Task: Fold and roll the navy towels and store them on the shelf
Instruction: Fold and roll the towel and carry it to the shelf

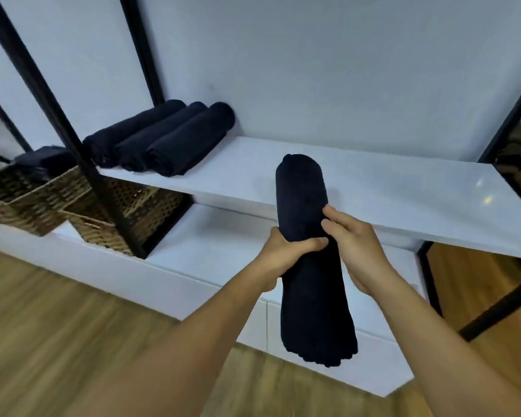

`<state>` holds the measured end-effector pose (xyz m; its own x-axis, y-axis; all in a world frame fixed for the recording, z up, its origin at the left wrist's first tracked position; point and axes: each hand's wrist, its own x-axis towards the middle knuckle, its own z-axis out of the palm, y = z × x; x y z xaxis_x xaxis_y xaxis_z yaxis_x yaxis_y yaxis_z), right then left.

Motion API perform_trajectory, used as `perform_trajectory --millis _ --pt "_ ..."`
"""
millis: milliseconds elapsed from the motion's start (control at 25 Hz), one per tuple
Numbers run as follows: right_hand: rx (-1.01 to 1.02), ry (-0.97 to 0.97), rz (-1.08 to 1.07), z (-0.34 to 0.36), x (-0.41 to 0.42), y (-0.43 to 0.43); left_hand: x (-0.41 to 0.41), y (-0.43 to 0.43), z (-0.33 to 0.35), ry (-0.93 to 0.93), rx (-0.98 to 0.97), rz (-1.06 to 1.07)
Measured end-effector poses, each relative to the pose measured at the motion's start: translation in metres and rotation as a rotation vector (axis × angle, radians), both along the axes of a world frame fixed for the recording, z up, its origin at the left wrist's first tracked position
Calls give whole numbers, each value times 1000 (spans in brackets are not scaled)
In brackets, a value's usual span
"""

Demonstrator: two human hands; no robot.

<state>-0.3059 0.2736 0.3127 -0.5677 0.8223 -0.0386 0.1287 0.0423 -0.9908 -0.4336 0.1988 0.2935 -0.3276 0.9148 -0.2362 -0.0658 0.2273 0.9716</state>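
Shelf (373, 191) white, three rolls (160, 139) on it; wood floor (42, 311); left hand (286, 251), right hand (352, 245) grip rolled towel (304, 191).

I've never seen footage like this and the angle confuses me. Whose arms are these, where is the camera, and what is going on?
There is no machine here. The single picture comes from a wide-angle camera worn on a person's head, looking forward and down, so the two bare arms reaching in from below are that person's own. The left hand and right hand both grip a rolled navy towel, held roughly upright in front of a white shelf. Three more rolled towels lie side by side at the shelf's left end. Lower left, wicker baskets sit on a lower white ledge.
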Motion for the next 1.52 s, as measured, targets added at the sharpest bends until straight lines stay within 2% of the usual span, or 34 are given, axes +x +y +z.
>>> perform_trajectory --millis 40,200,280,440,520,720,880,1120,1520 --pt "15 -36 51 -5 -7 -15 -5 -19 -11 -88 7 76" --pt "280 -201 221 -30 -33 -88 -35 -92 -48 -379 -51 325" --pt "132 -147 274 -45 -52 -126 -63 -129 -58 -452 -23 402" --pt "-497 -106 473 -70 -110 -194 -132 -208 -65 -450 -17 537" --pt "-688 -100 564 -78 -143 -229 -164 -251 -62 -461 -28 566" --pt "-805 -156 630 -81 -244 -329 -253 -361 -52 -551 -47 575" --pt "-858 -193 619 -83 -301 -371 -305 -409 -59 -648 11 610" --pt "-977 -126 530 -103 -379 -378 -388 -408 -69 -678 -17 566" --pt "-742 -18 306 -126 -600 -263 -577 -294 -86 -465 -195 398"
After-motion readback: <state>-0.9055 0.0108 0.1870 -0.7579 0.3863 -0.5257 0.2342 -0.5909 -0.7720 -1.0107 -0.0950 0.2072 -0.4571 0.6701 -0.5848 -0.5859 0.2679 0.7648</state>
